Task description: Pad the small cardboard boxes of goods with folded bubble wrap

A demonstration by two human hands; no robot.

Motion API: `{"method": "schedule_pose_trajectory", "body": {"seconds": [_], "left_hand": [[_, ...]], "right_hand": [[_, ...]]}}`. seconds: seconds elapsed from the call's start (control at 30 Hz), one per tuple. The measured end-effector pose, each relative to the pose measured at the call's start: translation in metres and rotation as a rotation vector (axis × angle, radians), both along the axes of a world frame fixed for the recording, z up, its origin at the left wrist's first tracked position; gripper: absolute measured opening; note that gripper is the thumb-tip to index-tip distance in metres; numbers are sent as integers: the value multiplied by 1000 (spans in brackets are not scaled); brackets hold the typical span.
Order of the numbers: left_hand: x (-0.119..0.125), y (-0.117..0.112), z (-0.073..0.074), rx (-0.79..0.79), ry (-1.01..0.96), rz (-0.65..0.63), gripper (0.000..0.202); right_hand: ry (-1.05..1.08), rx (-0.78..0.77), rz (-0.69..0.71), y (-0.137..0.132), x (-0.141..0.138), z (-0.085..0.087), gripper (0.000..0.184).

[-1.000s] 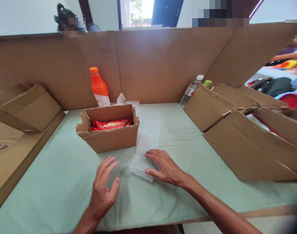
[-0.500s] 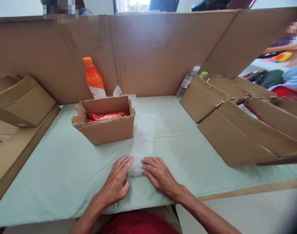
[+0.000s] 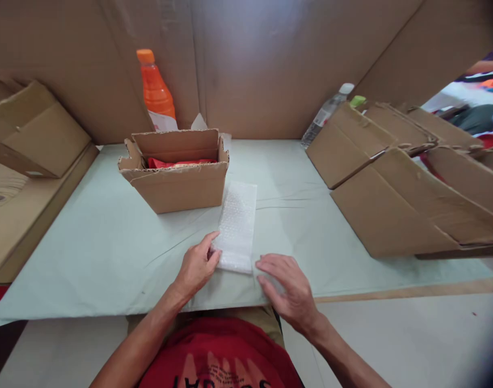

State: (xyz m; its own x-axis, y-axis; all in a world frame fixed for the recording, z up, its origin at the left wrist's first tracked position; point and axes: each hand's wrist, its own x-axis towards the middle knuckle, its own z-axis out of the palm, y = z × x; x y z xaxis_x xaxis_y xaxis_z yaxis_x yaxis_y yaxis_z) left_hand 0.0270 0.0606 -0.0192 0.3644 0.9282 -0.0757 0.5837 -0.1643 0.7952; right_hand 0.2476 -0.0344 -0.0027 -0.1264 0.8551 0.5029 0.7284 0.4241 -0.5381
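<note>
A folded strip of bubble wrap (image 3: 237,226) lies on the pale green cloth in front of me. My left hand (image 3: 198,264) grips its left edge near the front corner, thumb and forefinger on the wrap and the other fingers partly hidden. To the right of the strip, my right hand (image 3: 289,288) hovers just off the near corner, fingers a little curved and thumb apart, holding nothing. An open cardboard box (image 3: 181,188) stands beyond my left hand, with a red packet (image 3: 177,163) inside.
Behind the box stands an orange bottle (image 3: 157,91) against a tall cardboard panel (image 3: 270,70). A clear bottle (image 3: 327,116) leans beside several cardboard boxes (image 3: 395,205) at the right. Another open box (image 3: 40,129) rests on a larger carton (image 3: 36,215) at the left.
My right hand has come off the bubble wrap and moved right. My left hand has shifted to grip the left edge. The view has tilted down.
</note>
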Motion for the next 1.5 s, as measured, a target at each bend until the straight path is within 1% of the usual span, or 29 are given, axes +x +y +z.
{"method": "schedule_pose_trajectory", "body": {"seconds": [0.07, 0.1, 0.2, 0.27, 0.3, 0.37, 0.43, 0.47, 0.53, 0.57, 0.6, 0.63, 0.7, 0.73, 0.77, 0.8, 0.87, 0.93, 0.97, 1.03, 1.1, 1.13, 1.2, 1.23, 1.27, 1.37, 1.43, 1.5], "left_hand": [[4, 3, -2, 41, 81, -13, 48], [6, 4, -2, 68, 117, -24, 48], [4, 3, -3, 206, 139, -18, 48], [-2, -1, -1, 337, 77, -10, 47], [-6, -4, 0, 392, 39, -36, 47], [-14, -13, 3, 444, -21, -142, 47], [-19, -22, 5, 411, -44, -243, 46], [-20, -26, 5, 374, -46, -263, 46], [-20, -31, 4, 295, -50, -252, 45], [-18, -32, 2, 258, -52, -234, 44], [-17, -32, 0, 224, -52, -213, 44], [-15, -31, -1, 193, -47, -192, 44], [-10, -26, -4, 147, -21, -166, 45], [-8, -24, -5, 141, -6, -162, 46], [-6, -21, -6, 150, 9, -161, 47], [-4, -19, -7, 175, 23, -160, 48], [-2, -16, -7, 264, 47, -135, 46], [-2, -18, -6, 369, 43, -112, 43], [-3, -20, -5, 412, 28, -124, 42], [-8, -26, -3, 451, -21, -190, 43], [-13, -34, -1, 415, -54, -255, 44], [-15, -37, -1, 378, -58, -261, 44], [-17, -41, -1, 301, -45, -232, 44], [-17, -41, -2, 274, -32, -207, 44], [-16, -40, -4, 263, -17, -181, 43], [-10, -32, -8, 297, 41, -134, 42], [-6, -26, -10, 354, 81, -108, 41], [-4, -24, -11, 413, 90, -85, 40]], "right_hand": [[-148, -10, 71, -1, -8, -6, 27], [-210, -35, 82, 0, -12, -10, 28], [-314, -90, 67, 11, -18, -21, 23], [-299, -91, 67, 17, -18, -24, 21], [-272, -96, 74, 20, -17, -23, 21], [-193, -138, 96, 23, -14, -18, 23], [-91, -235, 119, 23, -12, -13, 24], [-33, -307, 131, 23, -11, -10, 24], [77, -451, 147, 21, -8, -7, 24], [110, -488, 134, 19, -7, -6, 23], [117, -478, 104, 16, -5, -6, 23], [101, -418, 57, 13, -4, -6, 22], [11, -219, -30, 7, -2, -6, 21], [-47, -131, -38, 4, -2, -5, 21], [-105, -77, -16, 2, -2, -6, 22], [-161, -61, 24, 0, -2, -6, 24], [-257, -81, 103, 0, -5, -9, 28], [-295, -99, 126, 3, -7, -13, 28], [-283, -104, 124, 5, -8, -15, 27], [-198, -131, 124, 9, -9, -17, 26], [-95, -228, 141, 11, -8, -16, 26], [-50, -291, 152, 11, -7, -15, 26], [12, -395, 157, 10, -5, -13, 27], [22, -402, 140, 9, -4, -12, 27], [17, -369, 108, 8, -3, -12, 27], [-84, -151, -8, 3, -2, -12, 27], [-181, -63, 1, 1, -3, -13, 29], [-266, -52, 56, 2, -6, -15, 33]]}}
